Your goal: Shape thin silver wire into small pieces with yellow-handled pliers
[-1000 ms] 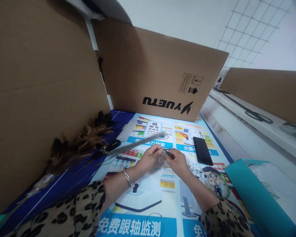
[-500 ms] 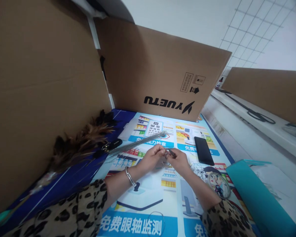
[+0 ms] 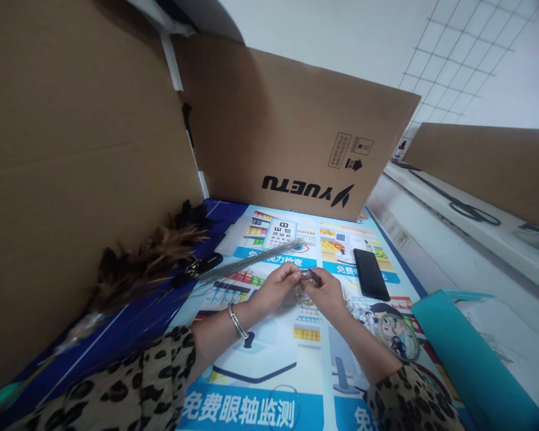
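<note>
Two grips closed — left hand (image 3: 276,288) on thin wire loop (image 3: 299,294), right hand (image 3: 327,294) on slim tool (image 3: 313,276).

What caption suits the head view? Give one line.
Over a printed mat, the left hand holds a wire ring and the right hand a thin dark tool, feathers and phone alongside.

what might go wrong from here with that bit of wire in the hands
1. The wire loop is pinched between the left hand and the small dark tool in the right hand; it may slip or spring out and poke a finger.
2. The bundle of straight wires lies loose just beyond the hands; a bump could scatter it.
</note>
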The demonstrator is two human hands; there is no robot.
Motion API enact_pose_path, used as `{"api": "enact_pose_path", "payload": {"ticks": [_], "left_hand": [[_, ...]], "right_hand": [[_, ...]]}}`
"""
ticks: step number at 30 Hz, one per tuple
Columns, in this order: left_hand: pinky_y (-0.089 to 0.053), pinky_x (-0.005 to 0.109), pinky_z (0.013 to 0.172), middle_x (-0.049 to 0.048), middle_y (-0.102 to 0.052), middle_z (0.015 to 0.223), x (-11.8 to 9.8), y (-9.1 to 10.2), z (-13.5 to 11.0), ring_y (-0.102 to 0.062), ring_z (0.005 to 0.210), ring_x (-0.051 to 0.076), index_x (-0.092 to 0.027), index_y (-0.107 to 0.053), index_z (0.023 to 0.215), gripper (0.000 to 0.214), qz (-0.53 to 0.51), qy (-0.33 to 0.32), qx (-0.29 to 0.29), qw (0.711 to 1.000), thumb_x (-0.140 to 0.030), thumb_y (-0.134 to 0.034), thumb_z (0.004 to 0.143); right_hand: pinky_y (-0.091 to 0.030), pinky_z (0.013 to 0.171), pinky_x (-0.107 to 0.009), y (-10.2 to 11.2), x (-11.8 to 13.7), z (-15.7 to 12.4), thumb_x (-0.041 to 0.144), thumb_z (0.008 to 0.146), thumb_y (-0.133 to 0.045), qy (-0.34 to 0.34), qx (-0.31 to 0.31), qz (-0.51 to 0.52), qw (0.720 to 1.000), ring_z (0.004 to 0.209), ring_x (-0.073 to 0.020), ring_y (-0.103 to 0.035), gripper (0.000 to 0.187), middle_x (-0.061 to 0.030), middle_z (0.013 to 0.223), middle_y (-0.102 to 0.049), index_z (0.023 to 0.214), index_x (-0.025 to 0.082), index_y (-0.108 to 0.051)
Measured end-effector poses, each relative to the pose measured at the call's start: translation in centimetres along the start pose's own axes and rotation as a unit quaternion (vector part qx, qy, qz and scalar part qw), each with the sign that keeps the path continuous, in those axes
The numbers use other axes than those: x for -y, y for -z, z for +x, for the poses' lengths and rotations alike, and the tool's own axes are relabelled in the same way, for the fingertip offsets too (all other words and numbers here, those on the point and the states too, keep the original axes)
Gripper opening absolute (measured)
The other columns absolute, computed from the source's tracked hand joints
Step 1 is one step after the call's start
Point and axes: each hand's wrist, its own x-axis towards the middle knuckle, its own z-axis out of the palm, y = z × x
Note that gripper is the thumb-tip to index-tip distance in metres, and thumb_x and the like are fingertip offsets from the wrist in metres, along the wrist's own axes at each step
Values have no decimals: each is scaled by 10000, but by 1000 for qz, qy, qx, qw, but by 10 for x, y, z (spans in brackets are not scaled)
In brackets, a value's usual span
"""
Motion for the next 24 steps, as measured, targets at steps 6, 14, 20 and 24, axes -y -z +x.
{"api": "enact_pose_path", "payload": {"ticks": [6,14,20,24], "left_hand": [[-357,226,621,-8,-472,706,2,1,1,-445,652,96,-146,-498,787,182,28,-17,-5,999,-324,-496,826],[-362,229,626,-8,-491,675,3,1,2,-452,633,97,-146,-495,779,160,32,-25,-10,999,-298,-486,830],[-355,215,590,-11,-480,688,1,0,1,-440,611,91,-153,-499,768,161,-15,7,-18,1000,-308,-531,797],[-353,222,591,-14,-461,680,0,0,1,-431,604,94,-160,-501,769,180,-30,13,-11,999,-336,-520,802]], "right_hand": [[-360,594,-211,4,2,0,217,715,-465,28,15,18,999,647,-115,-482,101,19,692,-540,735,195,-562],[-338,563,-210,4,2,0,268,724,-491,46,18,-14,999,631,-118,-459,101,17,648,-506,673,191,-531],[-336,561,-205,4,2,0,222,713,-485,54,35,-22,998,631,-115,-465,72,18,656,-517,674,194,-539],[-343,570,-205,3,1,0,211,714,-478,54,32,-14,998,643,-115,-475,82,14,672,-535,692,194,-555]]}}
